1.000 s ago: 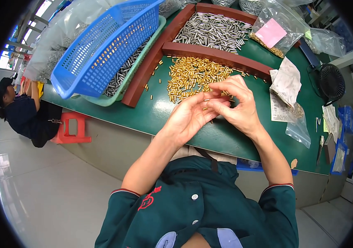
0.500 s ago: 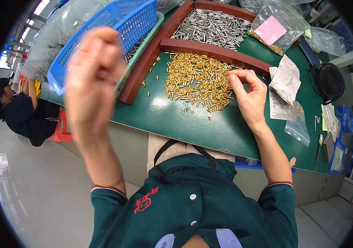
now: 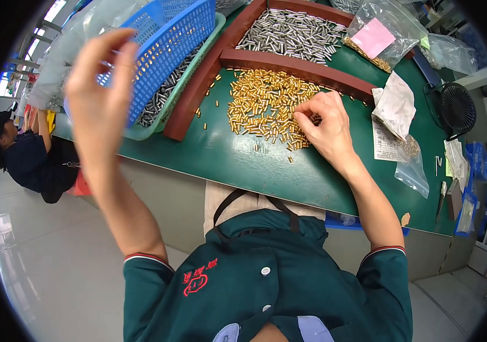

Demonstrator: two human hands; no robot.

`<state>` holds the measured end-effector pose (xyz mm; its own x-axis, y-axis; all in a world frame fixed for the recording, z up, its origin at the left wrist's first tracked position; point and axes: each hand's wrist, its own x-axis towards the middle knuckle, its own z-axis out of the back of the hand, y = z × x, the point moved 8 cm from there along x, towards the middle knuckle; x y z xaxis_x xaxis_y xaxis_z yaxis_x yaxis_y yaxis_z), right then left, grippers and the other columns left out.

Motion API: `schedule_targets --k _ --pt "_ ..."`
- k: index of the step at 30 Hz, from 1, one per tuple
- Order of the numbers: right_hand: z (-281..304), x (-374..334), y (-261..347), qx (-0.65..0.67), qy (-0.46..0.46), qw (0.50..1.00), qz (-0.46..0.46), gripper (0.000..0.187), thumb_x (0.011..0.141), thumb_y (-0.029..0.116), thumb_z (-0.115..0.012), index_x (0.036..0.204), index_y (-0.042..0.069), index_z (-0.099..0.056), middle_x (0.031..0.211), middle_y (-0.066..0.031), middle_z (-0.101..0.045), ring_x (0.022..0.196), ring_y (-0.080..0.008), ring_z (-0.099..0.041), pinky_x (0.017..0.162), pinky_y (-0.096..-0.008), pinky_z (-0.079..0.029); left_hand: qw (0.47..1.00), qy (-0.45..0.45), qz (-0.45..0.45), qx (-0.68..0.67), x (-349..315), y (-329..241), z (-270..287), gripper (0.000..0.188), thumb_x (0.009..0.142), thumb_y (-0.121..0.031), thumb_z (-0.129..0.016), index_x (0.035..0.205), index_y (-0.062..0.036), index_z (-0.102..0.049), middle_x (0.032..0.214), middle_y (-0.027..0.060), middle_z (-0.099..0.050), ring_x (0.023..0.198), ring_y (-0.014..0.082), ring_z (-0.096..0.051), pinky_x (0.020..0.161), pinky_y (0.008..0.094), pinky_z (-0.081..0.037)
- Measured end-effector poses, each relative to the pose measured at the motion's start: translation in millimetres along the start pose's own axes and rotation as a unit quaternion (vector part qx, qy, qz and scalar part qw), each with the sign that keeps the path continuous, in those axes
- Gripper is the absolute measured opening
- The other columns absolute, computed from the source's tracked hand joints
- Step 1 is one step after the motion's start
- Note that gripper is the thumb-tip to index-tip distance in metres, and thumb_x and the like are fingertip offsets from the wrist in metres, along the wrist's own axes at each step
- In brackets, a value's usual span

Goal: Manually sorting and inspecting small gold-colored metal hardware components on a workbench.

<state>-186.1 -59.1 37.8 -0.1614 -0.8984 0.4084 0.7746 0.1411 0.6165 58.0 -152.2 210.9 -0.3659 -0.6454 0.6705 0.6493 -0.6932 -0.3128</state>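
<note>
A heap of small gold-coloured metal cylinders (image 3: 263, 108) lies on the green tabletop (image 3: 238, 162). At its right edge is my right hand (image 3: 330, 128), thumb and forefinger brought together against the pieces; whatever they pinch is hidden. My left hand (image 3: 96, 85), slightly blurred, is raised over the blue perforated basket (image 3: 169, 57) at the left. Its thumb and forefinger are apart, and I see nothing between them. Gold pieces show through the blue basket's side. Under it, a pale green basket (image 3: 219, 31) contains dark grey metal pins (image 3: 166, 91).
Red-brown wooden bars (image 3: 300, 71) border the heap; beyond them lie silver pins (image 3: 289, 37). A clear bag with a pink note (image 3: 373, 39), a crumpled white cloth (image 3: 394, 105), a small zip bag (image 3: 413, 174) and a black fan (image 3: 457, 111) are to the right. Another person (image 3: 24, 145) sits far left.
My left hand has moved left and its thumb and forefinger have spread. My right hand has shifted left, further onto the gold heap. The blue basket sits tilted differently, exposing more grey pins.
</note>
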Motion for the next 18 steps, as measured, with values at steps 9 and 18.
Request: schedule_targets --k 9,18 --pt "-13 -2 17 -0.081 0.024 0.995 0.043 0.014 0.070 0.014 -0.073 0.081 0.007 -0.070 0.082 -0.0036 -0.057 0.088 -0.0247 -0.049 0.075 -0.0371 -0.039 0.964 0.202 0.032 -0.170 -100 -42 -159 0.012 0.077 -0.009 -0.068 0.086 -0.0016 -0.065 0.080 0.0102 -0.059 0.078 0.0261 -0.058 0.072 0.0360 -0.045" --pt "-15 0 9 -0.064 0.033 0.997 0.038 0.010 0.070 0.013 -0.072 0.075 0.008 -0.066 0.081 -0.0041 -0.057 0.088 -0.0252 -0.050 0.074 -0.0376 -0.039 0.968 0.192 -0.010 -0.163 -99 -52 -185 0.014 0.070 -0.007 -0.069 0.083 -0.0036 -0.065 0.085 0.0116 -0.055 0.086 0.0297 -0.054 0.075 0.0410 -0.041"
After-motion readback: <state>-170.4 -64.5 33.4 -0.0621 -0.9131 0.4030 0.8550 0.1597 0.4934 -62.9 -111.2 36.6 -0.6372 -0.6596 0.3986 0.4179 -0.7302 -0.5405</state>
